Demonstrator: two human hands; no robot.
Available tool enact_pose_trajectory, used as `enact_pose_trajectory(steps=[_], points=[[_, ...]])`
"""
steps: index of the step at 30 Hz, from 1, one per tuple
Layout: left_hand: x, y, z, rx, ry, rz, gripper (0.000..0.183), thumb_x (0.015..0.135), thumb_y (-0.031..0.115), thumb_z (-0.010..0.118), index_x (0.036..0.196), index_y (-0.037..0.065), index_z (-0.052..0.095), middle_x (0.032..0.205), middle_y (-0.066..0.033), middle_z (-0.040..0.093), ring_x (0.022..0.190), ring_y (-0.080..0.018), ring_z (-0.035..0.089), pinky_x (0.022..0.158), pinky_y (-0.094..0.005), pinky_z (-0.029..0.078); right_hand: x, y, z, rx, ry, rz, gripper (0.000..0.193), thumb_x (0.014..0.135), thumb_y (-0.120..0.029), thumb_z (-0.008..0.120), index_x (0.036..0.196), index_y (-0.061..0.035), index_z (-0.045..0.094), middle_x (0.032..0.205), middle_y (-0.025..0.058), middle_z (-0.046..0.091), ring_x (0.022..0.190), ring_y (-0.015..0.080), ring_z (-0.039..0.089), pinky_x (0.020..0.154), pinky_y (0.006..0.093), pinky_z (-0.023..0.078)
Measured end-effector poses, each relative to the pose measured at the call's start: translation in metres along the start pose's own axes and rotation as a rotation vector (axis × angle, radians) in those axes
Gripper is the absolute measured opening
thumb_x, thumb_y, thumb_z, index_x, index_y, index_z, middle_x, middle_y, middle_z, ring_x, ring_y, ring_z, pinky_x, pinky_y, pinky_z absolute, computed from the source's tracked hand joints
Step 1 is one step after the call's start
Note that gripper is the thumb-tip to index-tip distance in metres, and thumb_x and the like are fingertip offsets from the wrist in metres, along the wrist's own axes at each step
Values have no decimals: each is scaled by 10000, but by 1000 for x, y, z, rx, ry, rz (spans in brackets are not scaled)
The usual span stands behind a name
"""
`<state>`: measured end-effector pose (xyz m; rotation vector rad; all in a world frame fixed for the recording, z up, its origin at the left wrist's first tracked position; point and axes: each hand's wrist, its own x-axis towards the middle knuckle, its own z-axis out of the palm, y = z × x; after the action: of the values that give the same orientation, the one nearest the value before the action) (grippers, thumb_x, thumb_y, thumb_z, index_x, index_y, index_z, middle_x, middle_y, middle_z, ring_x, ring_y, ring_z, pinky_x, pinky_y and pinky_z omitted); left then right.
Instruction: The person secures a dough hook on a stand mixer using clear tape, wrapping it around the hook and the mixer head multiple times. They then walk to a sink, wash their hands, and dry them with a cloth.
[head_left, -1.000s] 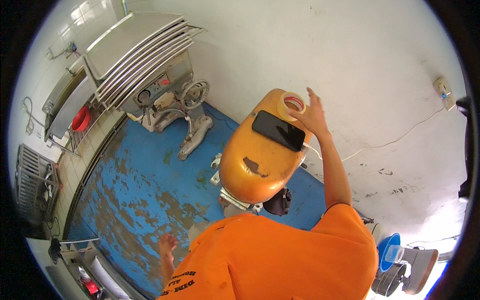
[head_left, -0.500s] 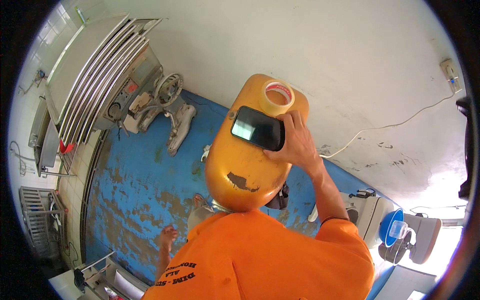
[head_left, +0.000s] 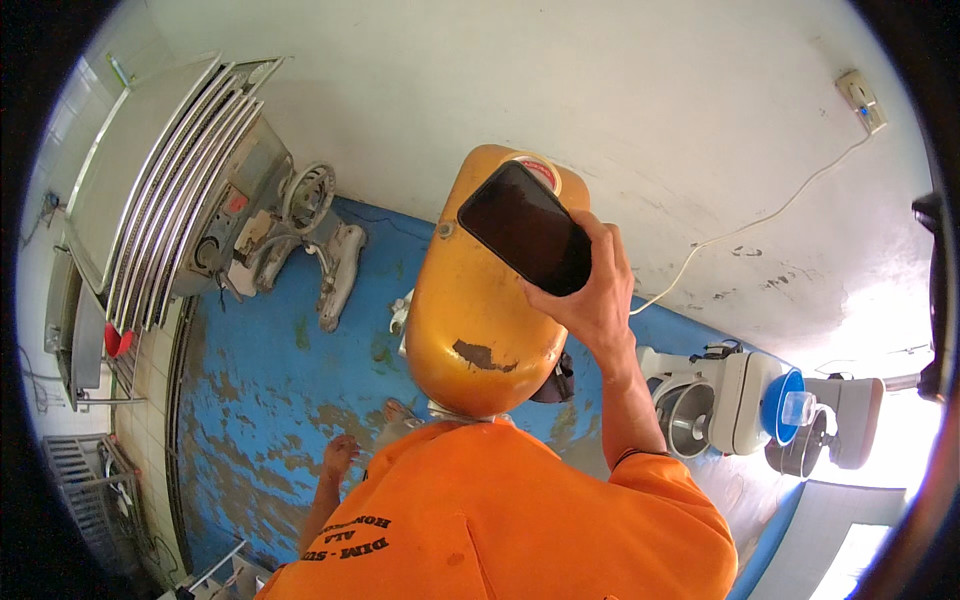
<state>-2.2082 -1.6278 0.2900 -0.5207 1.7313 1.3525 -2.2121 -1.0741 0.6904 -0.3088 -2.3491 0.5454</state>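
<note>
A black smartphone (head_left: 525, 228), its screen dark, is held by one end in my right hand (head_left: 598, 285). The thumb presses the near edge and the fingers wrap round the far side. It is over the top of an orange-yellow rounded machine housing (head_left: 480, 310) with chipped paint. Behind the phone lies a roll of clear tape (head_left: 550, 175), mostly covered by it. My left hand (head_left: 342, 455) hangs low at my side over the floor. It holds nothing, its fingers loosely bent and a little apart.
Stacked metal trays (head_left: 180, 190) stand at the left above a grey machine with a handwheel (head_left: 308, 197). To the right are a mixer with a metal bowl (head_left: 688, 415) and a blue basin (head_left: 782, 407). A white cord (head_left: 745, 228) runs along the wall from an outlet (head_left: 860, 100).
My right hand has lifted and turned the phone, which now covers most of the tape roll. The bright reflection on its screen is gone. My left hand still hangs down.
</note>
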Motion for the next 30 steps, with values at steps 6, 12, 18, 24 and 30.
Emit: enact_pose_trajectory(steps=[6,12,18,24,30], points=[[31,-58,-59,-711,-686,-293,226,910,174,618,1107,67,645,851,-89,693,680,-155,632,509,-292,446,-9,-18,-6,14,16,108,809,564,-158,883,1288,-81,530,1072,138,601,961,316,643,837,411,535],[25,-51,-81,-309,-78,-133,245,899,169,634,1119,61,646,853,-89,687,681,-153,629,534,-282,439,-13,-27,-8,10,6,132,847,552,-147,890,1311,-54,527,1103,145,608,995,294,653,863,401,537],[8,-12,-48,-35,86,-33,248,917,206,634,1131,79,639,862,-54,687,700,-142,633,586,-300,467,-15,-34,-7,6,-16,149,858,542,-150,887,1311,-38,523,1118,157,621,1009,305,658,869,393,533],[-8,-7,-27,-29,80,28,250,931,204,622,1142,70,633,868,-46,687,717,-133,635,602,-314,475,-9,-5,12,102,-354,251,832,508,-209,884,1246,5,565,1138,181,653,1031,329,657,902,391,514],[5,-56,-55,-211,-47,-29,265,923,211,637,1149,74,629,850,-38,683,705,-132,628,591,-304,463,-10,22,35,103,-497,171,831,494,-278,888,1239,-37,610,1159,167,603,1149,373,548,997,432,441]])
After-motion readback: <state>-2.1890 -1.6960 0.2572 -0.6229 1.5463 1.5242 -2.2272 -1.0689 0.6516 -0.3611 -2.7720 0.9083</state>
